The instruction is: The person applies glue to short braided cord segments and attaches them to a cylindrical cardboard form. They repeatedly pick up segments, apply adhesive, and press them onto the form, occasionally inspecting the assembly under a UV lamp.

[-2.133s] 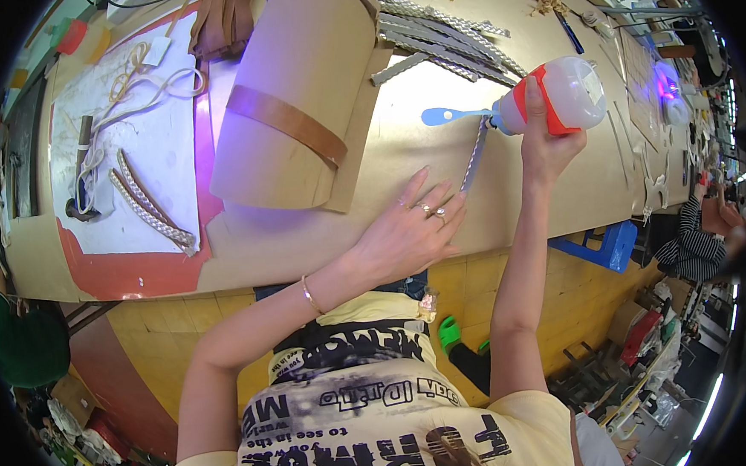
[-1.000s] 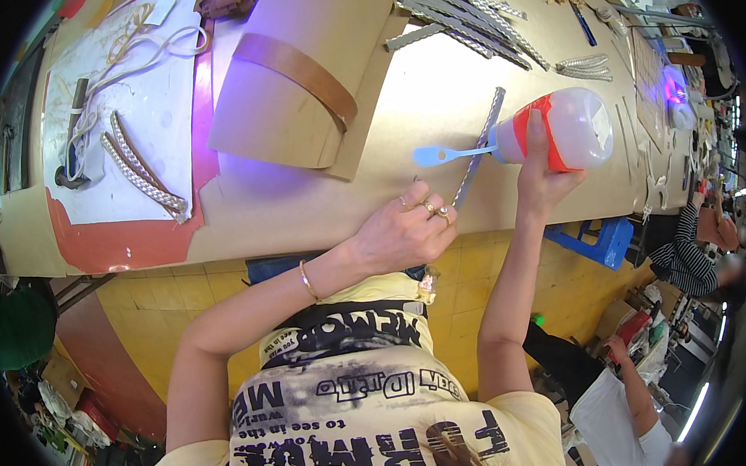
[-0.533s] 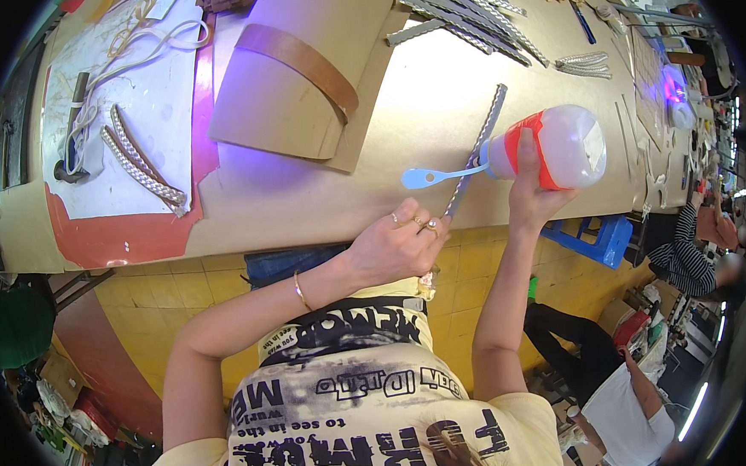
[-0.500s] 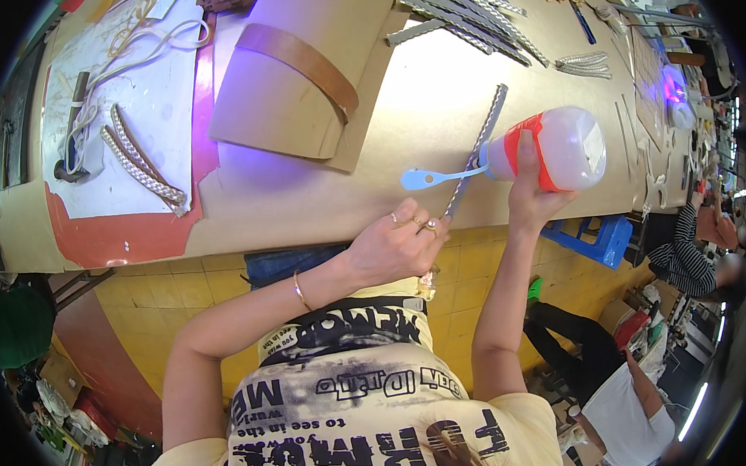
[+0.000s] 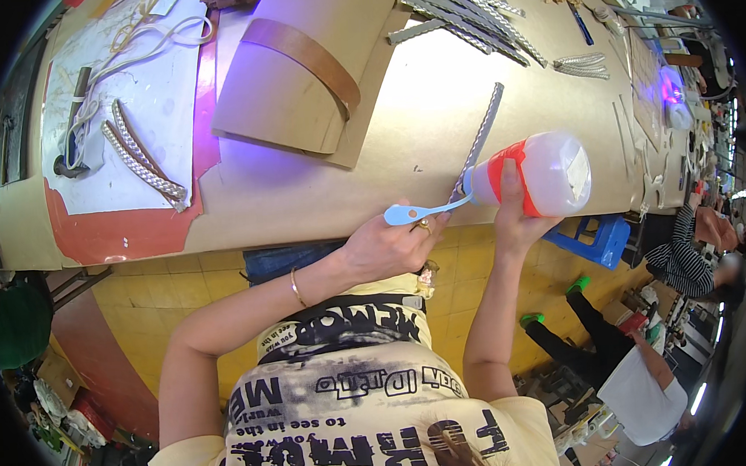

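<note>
A narrow grey strip with a braided edge [image 5: 484, 128] lies slantwise on the table, its near end at the front edge. My left hand [image 5: 395, 247] is closed on that near end, with the fingertips partly hidden. My right hand [image 5: 517, 211] grips a translucent squeeze bottle [image 5: 555, 175] with a red band, tipped on its side with its neck pointing left. The nozzle end is over the strip, close to my left fingers; I cannot tell whether it touches. From the neck a light-blue cap tab [image 5: 413, 214] sticks out to the left, in front of my left hand.
Several similar strips [image 5: 462, 18] are piled at the back, with a smaller braided bundle [image 5: 582, 66] to their right. A rolled brown sheet with a leather band [image 5: 311, 57] lies left of centre. Farther left are a hammer [image 5: 73, 123] and braided straps [image 5: 142, 162].
My right hand has brought the bottle left and nearer along the strip, toward my left fingers. My left hand has barely moved and keeps its hold on the strip.
</note>
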Demonstrator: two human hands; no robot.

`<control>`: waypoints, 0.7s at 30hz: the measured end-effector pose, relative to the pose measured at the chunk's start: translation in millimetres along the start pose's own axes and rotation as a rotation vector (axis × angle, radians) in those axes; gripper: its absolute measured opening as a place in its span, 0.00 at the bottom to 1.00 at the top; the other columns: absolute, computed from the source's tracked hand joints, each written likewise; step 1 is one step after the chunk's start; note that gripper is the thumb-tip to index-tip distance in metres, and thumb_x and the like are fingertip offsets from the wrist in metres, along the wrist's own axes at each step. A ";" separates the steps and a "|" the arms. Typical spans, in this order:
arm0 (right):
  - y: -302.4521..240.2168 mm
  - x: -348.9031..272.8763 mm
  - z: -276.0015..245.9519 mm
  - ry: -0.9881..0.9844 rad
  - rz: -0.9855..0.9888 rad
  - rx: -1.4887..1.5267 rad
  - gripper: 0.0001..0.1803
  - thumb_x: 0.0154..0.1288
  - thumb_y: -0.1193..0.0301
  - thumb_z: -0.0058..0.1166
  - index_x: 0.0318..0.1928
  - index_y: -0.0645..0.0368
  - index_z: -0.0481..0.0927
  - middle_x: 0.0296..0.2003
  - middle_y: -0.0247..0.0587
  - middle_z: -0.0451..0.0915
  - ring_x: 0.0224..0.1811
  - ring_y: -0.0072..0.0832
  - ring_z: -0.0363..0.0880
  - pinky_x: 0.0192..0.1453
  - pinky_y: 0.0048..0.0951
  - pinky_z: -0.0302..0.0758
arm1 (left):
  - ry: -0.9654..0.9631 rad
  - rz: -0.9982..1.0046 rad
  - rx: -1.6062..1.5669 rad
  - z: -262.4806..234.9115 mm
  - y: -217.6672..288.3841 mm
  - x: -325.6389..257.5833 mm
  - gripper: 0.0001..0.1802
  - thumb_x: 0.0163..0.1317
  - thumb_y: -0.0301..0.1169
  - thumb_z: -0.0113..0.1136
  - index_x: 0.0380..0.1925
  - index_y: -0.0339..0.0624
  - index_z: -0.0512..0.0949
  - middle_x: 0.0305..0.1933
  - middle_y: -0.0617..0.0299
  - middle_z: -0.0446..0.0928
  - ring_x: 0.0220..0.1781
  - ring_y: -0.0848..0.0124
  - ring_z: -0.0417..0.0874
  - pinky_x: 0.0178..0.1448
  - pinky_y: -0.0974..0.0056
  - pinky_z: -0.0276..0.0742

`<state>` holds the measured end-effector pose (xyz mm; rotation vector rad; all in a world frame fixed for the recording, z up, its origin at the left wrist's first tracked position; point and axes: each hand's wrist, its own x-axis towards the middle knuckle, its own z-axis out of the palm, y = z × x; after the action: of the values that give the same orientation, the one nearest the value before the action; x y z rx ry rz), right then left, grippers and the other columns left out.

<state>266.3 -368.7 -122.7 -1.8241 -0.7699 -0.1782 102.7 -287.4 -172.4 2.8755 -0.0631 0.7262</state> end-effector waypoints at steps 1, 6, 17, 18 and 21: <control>-1.1 -1.6 -1.0 -0.007 0.004 0.003 0.22 0.48 0.70 0.74 0.42 0.66 0.80 0.39 0.42 0.82 0.40 0.31 0.81 0.49 0.33 0.76 | -0.005 0.016 0.014 -0.1 -0.1 -0.7 0.21 0.57 0.36 0.63 0.50 0.40 0.80 0.23 0.68 0.67 0.25 0.75 0.70 0.33 0.69 0.65; -4.9 -8.7 -5.1 -0.015 0.021 -0.010 0.21 0.48 0.70 0.74 0.42 0.66 0.81 0.39 0.42 0.82 0.40 0.32 0.81 0.50 0.34 0.76 | -0.071 0.041 0.006 1.0 -0.4 -3.6 0.23 0.57 0.36 0.62 0.52 0.37 0.79 0.24 0.68 0.67 0.26 0.73 0.68 0.34 0.68 0.60; -6.6 -18.7 -9.8 -0.029 -0.003 -0.023 0.21 0.48 0.69 0.74 0.41 0.65 0.81 0.38 0.40 0.82 0.39 0.32 0.81 0.48 0.33 0.76 | -0.009 0.026 0.080 -6.0 -1.8 -6.1 0.15 0.57 0.36 0.60 0.44 0.48 0.82 0.22 0.68 0.62 0.25 0.75 0.65 0.40 0.66 0.61; -6.8 -19.4 -10.4 -0.039 0.008 -0.014 0.21 0.49 0.69 0.74 0.41 0.64 0.81 0.38 0.40 0.82 0.39 0.32 0.81 0.48 0.33 0.76 | -0.015 0.015 0.058 -5.6 -1.7 -5.7 0.16 0.56 0.36 0.60 0.45 0.49 0.82 0.22 0.68 0.62 0.25 0.75 0.65 0.40 0.66 0.62; -8.0 -22.5 -12.7 -0.045 0.028 -0.018 0.21 0.49 0.69 0.73 0.42 0.64 0.81 0.38 0.40 0.82 0.39 0.32 0.81 0.48 0.33 0.76 | 0.041 -0.003 0.047 -3.3 -1.0 -5.3 0.16 0.55 0.36 0.60 0.44 0.47 0.82 0.22 0.68 0.62 0.25 0.75 0.66 0.42 0.65 0.63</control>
<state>247.2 -387.8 -121.8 -1.8607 -0.7765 -0.1269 96.6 -285.9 -172.2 2.9030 -0.0360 0.7967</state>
